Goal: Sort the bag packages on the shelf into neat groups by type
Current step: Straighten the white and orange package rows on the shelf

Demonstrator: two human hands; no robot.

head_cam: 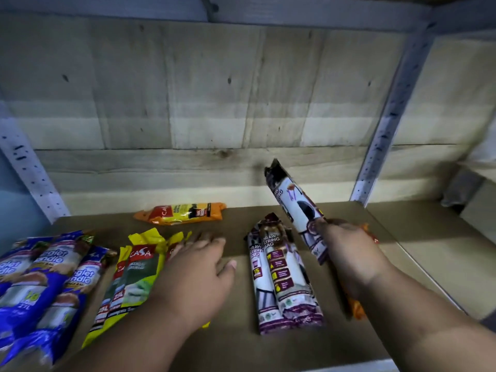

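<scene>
Yellow packs (139, 275) read "CASA" (also "25L"); purple packs (284, 280) read "DRAW STRING BAG".

The light was dim and cool, with the brightest patch falling on the wooden back wall (214, 124) in a pale band, as if from behind and above me. My left hand (193, 275) and my right hand (351, 253) looked dark against the shelf (236, 345), each smeared by motion blur (the fingertips most of all). The purple package (295, 208) I held was soft too, its print only half readable. A shadow lay along the shelf's far right. The metal uprights (386, 124) leaned outward at the edges, bent by the wide lens.
</scene>
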